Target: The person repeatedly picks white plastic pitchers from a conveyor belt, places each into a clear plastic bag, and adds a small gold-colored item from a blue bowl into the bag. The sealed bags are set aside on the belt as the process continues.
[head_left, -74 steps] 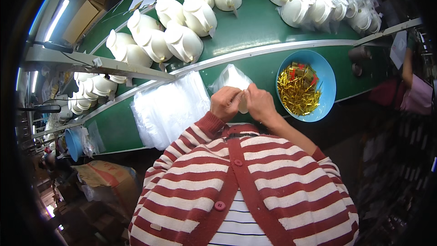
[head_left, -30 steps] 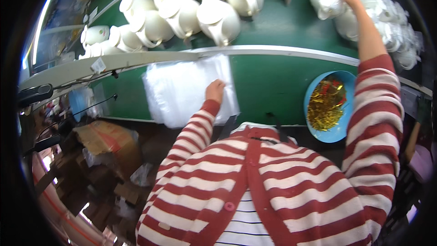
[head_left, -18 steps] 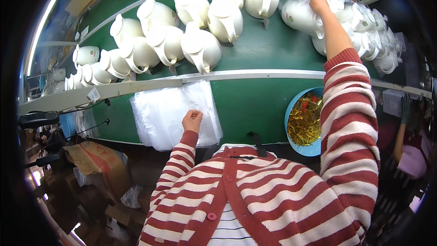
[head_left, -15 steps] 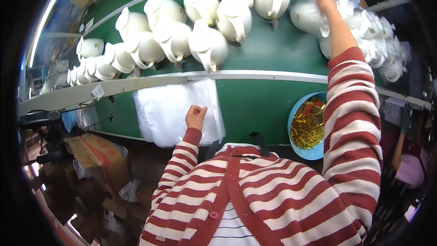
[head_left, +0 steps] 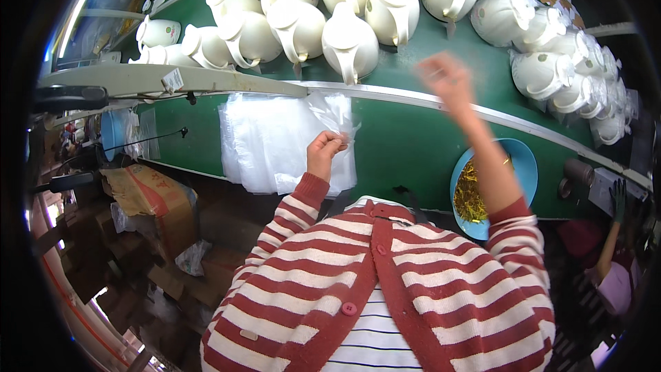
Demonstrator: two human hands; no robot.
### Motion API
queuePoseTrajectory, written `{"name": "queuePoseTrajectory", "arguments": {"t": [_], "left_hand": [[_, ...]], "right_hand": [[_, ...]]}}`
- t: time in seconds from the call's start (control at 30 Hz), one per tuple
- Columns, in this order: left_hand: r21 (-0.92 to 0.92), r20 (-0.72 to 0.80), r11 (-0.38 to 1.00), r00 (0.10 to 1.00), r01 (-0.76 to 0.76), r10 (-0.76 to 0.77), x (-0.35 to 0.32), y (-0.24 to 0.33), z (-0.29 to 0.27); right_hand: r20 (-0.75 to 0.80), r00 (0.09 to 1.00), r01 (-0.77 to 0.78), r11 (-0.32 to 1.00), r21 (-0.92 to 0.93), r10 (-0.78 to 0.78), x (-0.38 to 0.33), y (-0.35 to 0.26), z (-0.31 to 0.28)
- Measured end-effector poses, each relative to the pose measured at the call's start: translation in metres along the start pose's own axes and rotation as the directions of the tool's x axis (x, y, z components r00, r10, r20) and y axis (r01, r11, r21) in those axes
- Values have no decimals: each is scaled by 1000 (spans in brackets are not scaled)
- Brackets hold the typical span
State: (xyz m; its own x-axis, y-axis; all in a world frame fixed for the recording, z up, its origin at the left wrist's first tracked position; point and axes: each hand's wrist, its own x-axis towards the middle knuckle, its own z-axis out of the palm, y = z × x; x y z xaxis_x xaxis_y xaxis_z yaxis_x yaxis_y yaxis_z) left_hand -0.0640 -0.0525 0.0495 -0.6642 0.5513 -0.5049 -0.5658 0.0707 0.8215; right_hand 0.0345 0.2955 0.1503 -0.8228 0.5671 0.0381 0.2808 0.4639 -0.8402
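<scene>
A stack of clear plastic bags (head_left: 275,145) lies on the green table in front of me. My left hand (head_left: 325,153) is closed in a pinch on the edge of a plastic bag (head_left: 339,114) at the stack's right side. Above the table's middle, empty of any visible object, my right hand (head_left: 449,83) is smeared by motion, so its fingers are unclear. It is nearest to the rows of white jugs (head_left: 350,45), which stand with handles towards me. Jugs wrapped in clear plastic (head_left: 544,74) are crowded together at the right.
A blue bowl (head_left: 520,158) of gold twist ties (head_left: 468,196) sits under my right forearm. A metal rail (head_left: 385,96) crosses the table. Left of me, a cardboard box (head_left: 155,200) stands low down. Another person's gloved hand (head_left: 617,200) shows at far right.
My right hand has left the wrapped jug at the right and come back towards the middle. My left hand has moved forward to the bag's edge. The whole view has shifted.
</scene>
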Motion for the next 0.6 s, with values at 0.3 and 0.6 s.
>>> {"name": "queuePoseTrajectory", "arguments": {"t": [0.3,0.6], "left_hand": [[-609,-134,769,932,192,-338,-8,3,-31],[371,135,920,973,127,-189,-14,14,-71]], "right_hand": [[216,919,-350,934,71,329,-124,37,169],[615,575,-493,828,-267,540,-4,65,37]]}}
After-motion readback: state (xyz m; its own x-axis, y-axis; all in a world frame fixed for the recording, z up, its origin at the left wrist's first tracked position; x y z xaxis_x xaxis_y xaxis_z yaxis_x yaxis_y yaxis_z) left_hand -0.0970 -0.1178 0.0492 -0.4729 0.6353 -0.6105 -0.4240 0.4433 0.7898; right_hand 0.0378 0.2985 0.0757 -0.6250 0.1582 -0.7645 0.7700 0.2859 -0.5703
